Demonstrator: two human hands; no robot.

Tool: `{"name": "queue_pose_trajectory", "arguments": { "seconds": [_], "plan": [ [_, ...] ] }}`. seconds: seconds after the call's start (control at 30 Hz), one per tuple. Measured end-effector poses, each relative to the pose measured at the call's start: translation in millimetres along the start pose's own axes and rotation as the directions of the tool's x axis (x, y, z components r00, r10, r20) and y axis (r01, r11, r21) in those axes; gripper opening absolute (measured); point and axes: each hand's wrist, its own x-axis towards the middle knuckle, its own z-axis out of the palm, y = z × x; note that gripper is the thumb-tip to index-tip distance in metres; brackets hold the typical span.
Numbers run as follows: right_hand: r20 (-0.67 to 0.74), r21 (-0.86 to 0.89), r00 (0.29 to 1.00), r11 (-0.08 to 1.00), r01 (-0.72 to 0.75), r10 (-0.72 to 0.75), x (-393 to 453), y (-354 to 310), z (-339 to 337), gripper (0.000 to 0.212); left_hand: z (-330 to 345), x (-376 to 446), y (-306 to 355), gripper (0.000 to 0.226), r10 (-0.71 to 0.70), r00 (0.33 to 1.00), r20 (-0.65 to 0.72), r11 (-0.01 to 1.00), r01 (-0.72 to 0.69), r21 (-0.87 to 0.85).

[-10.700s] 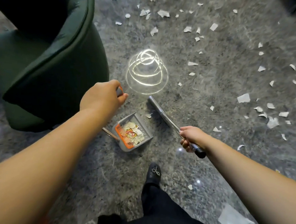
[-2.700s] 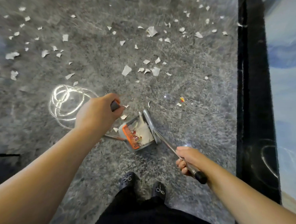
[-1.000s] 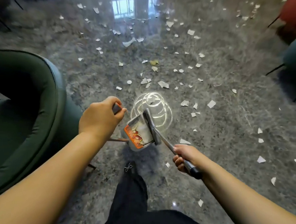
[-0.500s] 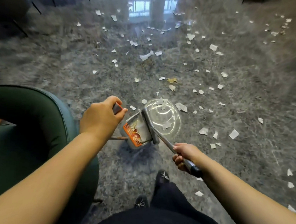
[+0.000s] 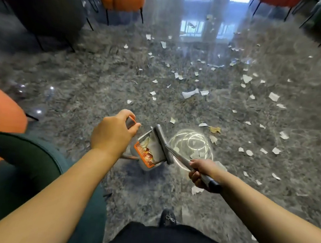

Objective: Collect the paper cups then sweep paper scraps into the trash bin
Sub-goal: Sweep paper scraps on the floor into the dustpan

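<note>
Grey metal fills both fists: your left hand [image 5: 114, 132] grips the dustpan handle [image 5: 130, 121], your right hand [image 5: 201, 172] wraps the broom handle [image 5: 183, 163]. Between them the dustpan [image 5: 150, 151] holds collected scraps, the broom head [image 5: 163, 143] lying across its mouth. Beyond, paper scraps [image 5: 189, 94] scatter over the glossy grey floor [image 5: 101, 84]. A green chair [image 5: 27, 162] sits at your left.
</note>
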Motion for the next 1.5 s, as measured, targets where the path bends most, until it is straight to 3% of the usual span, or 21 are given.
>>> {"name": "queue_pose_trajectory", "arguments": {
  "seconds": [0.3,0.37,0.5,0.63,0.73,0.9,1.27,1.5],
  "plan": [
    [0.054,-0.061,0.996,0.996,0.070,-0.067,75.9,-162.2,53.0,0.030,-11.8,154.4,-23.3,0.022,-0.026,0.994,-0.102,1.000,0.026,0.007],
    [0.065,-0.059,0.996,0.996,0.068,-0.064,94.9,-200.0,68.9,0.023,-13.0,197.9,-33.7,0.024,-0.024,0.995,-0.097,1.000,0.025,0.008],
    [0.052,-0.054,0.997,0.996,0.067,-0.064,126.0,-270.6,101.6,0.036,-19.4,284.7,-50.6,0.024,-0.036,0.997,-0.073,0.999,0.037,0.011],
    [0.071,-0.010,0.996,0.998,0.063,-0.062,146.9,-338.0,127.1,0.025,-25.4,364.0,-57.5,0.025,-0.006,0.999,-0.049,1.000,0.007,0.016],
    [0.061,0.001,0.996,0.998,0.070,-0.070,161.7,-383.7,138.9,0.031,-24.7,420.5,-61.3,0.024,0.027,0.998,-0.054,0.999,-0.025,0.031],
    [0.073,0.005,0.996,0.998,0.059,-0.060,197.4,-470.1,147.2,0.017,-6.6,517.3,-60.4,0.026,0.033,0.998,-0.050,0.999,-0.031,0.038],
    [0.026,-0.040,0.999,0.999,0.025,-0.023,291.3,-708.6,140.7,0.023,49.0,765.6,-32.2,0.027,0.011,0.999,-0.050,0.999,-0.009,0.046],
    [0.029,-0.013,0.995,0.996,0.091,-0.091,335.0,-842.0,142.2,0.019,65.1,909.1,-17.5,0.026,0.036,0.997,-0.071,0.999,-0.033,0.041]
  ]
}}
